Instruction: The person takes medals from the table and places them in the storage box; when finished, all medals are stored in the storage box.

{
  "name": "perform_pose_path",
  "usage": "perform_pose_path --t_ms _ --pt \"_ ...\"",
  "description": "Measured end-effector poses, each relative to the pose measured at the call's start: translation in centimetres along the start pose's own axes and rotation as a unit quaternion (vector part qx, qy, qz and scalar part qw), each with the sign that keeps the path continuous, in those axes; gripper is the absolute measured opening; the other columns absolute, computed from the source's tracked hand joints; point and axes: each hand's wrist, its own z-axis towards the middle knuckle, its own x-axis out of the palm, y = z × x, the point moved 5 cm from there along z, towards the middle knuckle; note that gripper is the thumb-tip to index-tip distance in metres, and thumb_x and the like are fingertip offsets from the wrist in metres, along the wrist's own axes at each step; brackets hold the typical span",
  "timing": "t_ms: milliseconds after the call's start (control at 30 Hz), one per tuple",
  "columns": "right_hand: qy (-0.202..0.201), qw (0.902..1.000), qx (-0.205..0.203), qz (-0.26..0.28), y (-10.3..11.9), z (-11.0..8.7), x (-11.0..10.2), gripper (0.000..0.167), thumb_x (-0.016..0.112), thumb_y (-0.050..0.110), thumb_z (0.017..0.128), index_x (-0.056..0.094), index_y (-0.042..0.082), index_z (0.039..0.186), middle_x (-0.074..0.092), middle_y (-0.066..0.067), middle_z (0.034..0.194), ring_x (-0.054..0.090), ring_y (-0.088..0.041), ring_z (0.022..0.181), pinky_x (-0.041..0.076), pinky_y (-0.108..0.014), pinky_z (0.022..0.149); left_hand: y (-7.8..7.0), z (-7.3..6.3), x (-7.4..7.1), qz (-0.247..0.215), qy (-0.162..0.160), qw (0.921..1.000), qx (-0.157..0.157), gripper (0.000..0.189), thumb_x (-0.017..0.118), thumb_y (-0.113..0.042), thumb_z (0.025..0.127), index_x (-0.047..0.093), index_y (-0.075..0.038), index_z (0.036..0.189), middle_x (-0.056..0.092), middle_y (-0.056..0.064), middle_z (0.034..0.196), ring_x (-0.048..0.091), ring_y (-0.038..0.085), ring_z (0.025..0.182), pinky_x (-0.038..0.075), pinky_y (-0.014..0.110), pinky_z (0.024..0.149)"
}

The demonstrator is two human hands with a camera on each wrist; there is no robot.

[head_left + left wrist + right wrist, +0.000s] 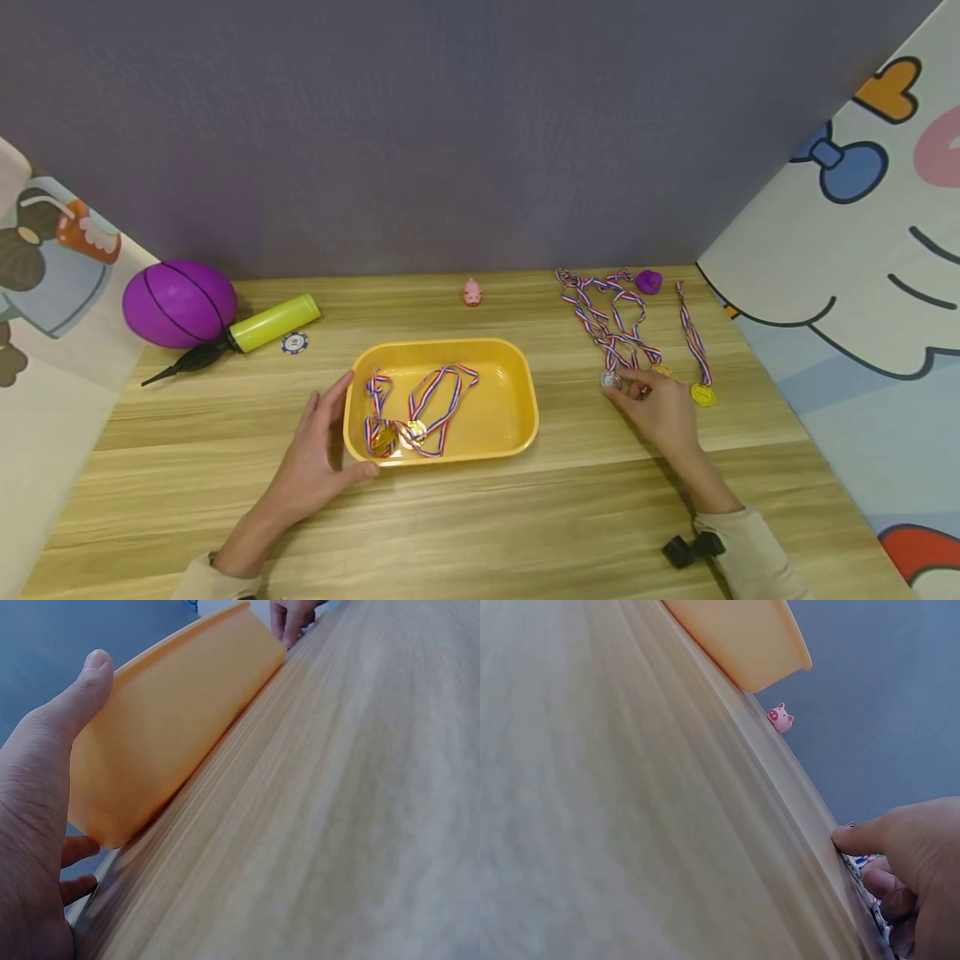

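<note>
My left hand (pixel 318 454) holds the left end of a yellow plastic tray (pixel 517 450), its thumb at the near side and its fingers round the far corner. In the left wrist view the thumb lies along the wall of the tray (pixel 172 712). Inside the tray lie a gold medal (pixel 413 433) and a darker gold medal (pixel 384 442) on striped ribbons. On the right, my right hand (pixel 663 412) pinches a silver medal (pixel 609 379) at the table top between thumb and finger. Its striped ribbon (pixel 592 321) stretches away behind. The curled fingers partly hide the medals there.
Another gold medal (pixel 702 394) lies right of the right hand, one more (pixel 662 369) just behind it. Further back are a purple duck (pixel 648 282) and a pink pig (pixel 472 292). Left stand a purple ball (pixel 180 304), a yellow-green pump (pixel 276 323) and a poker chip (pixel 295 342).
</note>
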Motion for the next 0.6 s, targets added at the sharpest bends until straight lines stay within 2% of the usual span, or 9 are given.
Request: perform_pose_path --t_ms 300,600 --pt "0.002 1.0 -0.002 -0.005 0.27 -0.01 -0.01 0.028 0.095 0.019 0.089 0.087 0.003 0.111 0.062 0.004 0.065 0.046 -0.009 0.053 0.036 -0.027 0.044 0.02 -0.03 0.02 0.001 -0.001 1.0 0.003 0.127 0.087 -0.071 0.084 0.017 -0.023 0.179 0.051 0.024 0.167 0.046 0.051 0.154 -0.001 0.057 0.139" --pt "-0.016 0.9996 -0.024 -0.004 0.81 -0.04 -0.1 0.024 0.095 0.016 0.087 0.088 0.004 0.106 0.063 0.007 0.066 0.05 -0.007 0.057 0.042 -0.026 0.049 0.06 -0.06 0.01 0.001 -0.003 1.0 0.003 0.127 0.086 -0.072 0.085 0.017 -0.023 0.179 0.054 0.024 0.165 0.047 0.05 0.153 -0.001 0.056 0.14"
